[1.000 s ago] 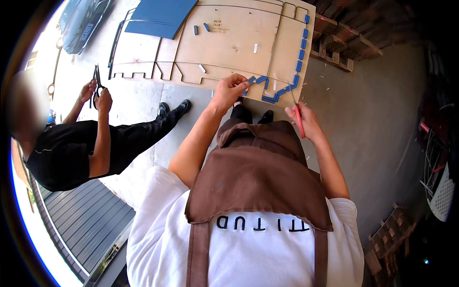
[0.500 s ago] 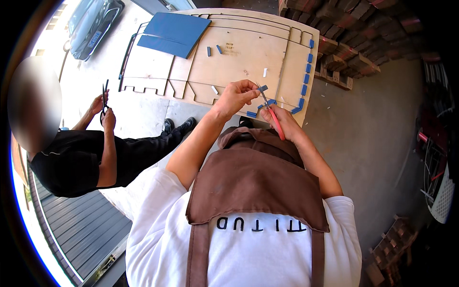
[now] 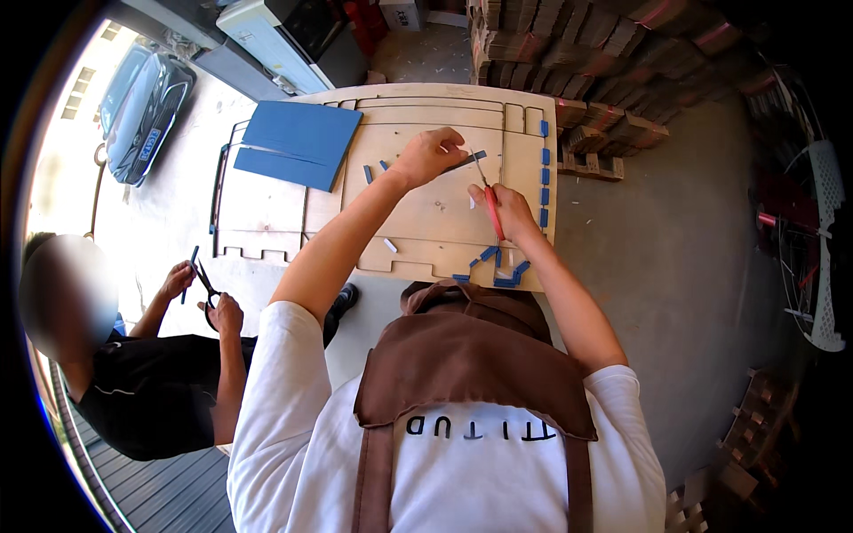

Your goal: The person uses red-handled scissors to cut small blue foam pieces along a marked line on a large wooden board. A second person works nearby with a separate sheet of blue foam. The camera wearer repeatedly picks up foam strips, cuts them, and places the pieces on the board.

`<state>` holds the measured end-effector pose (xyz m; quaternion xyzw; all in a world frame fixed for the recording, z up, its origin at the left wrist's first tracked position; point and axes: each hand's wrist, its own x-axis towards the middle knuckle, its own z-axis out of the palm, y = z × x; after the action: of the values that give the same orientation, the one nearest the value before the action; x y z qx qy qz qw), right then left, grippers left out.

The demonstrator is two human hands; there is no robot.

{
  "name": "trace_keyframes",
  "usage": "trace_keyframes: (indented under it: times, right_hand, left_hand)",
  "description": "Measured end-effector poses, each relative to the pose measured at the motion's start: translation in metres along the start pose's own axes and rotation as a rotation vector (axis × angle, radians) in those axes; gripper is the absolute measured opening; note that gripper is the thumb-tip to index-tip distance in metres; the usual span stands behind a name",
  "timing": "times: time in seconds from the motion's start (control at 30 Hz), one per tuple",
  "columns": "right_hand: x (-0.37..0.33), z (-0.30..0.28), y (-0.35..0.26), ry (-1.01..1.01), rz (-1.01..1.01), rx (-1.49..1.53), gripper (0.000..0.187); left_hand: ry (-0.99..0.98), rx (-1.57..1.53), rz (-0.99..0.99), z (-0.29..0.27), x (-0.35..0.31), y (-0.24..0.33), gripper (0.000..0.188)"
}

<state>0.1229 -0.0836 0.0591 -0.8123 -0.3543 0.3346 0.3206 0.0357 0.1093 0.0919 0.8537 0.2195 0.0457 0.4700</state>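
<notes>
Over the board, my left hand (image 3: pixel 428 158) pinches a narrow dark blue foam strip (image 3: pixel 468 162) that points to the right. My right hand (image 3: pixel 510 211) grips red-handled scissors (image 3: pixel 492 209), their blades up at the strip's far end; whether they are cutting it cannot be made out. Below lies a plywood die board (image 3: pixel 418 226) set with dark lines. Short blue foam blocks (image 3: pixel 545 173) line its right edge, and several more blue blocks (image 3: pixel 484 255) cluster at the near right corner. A larger cut blue foam sheet (image 3: pixel 306 133) rests at the board's far left.
At left a co-worker in black (image 3: pixel 160 391) holds black scissors (image 3: pixel 210 289) and a blue strip (image 3: pixel 189 274). Stacked flat cardboard (image 3: pixel 569 53) on pallets stands behind the board's right corner. A parked car (image 3: pixel 151 115) is outside at far left; a white machine (image 3: pixel 271 40) stands beyond the board.
The view has shifted, so the board sits lower in the picture. My hands now reach farther over the board, and more of the blue strip shows. The co-worker's scissors have opened wider.
</notes>
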Motion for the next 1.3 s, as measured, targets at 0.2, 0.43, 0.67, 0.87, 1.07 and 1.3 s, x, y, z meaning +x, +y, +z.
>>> trace_keyframes:
  times: [0.2,0.43,0.67,0.87,1.07,1.3]
  right_hand:
    - [0.022,-0.005,-0.008,-0.055,0.138,-0.207,0.069]
    - [0.034,-0.010,-0.001,-0.045,0.121,-0.332,0.064]
    - [0.037,-0.006,0.008,-0.032,0.140,-0.326,0.068]
    - [0.026,-0.021,0.010,-0.098,0.311,-0.311,0.060]
    - [0.032,0.004,0.031,0.238,-0.004,0.437,0.039]
    - [0.066,0.036,-0.011,0.301,-0.050,0.588,0.035]
  left_hand:
    - [-0.207,0.250,0.238,0.006,0.053,-0.032,0.023]
    - [-0.539,0.220,0.182,0.009,0.095,-0.038,0.024]
    - [-0.533,0.072,0.171,0.009,0.098,-0.053,0.023]
    - [-0.257,-0.568,-0.120,0.006,0.070,-0.063,0.013]
    - [-0.123,-0.973,-0.251,0.019,0.031,-0.063,0.011]
    - [-0.048,-0.957,-0.176,0.031,0.011,-0.053,0.010]
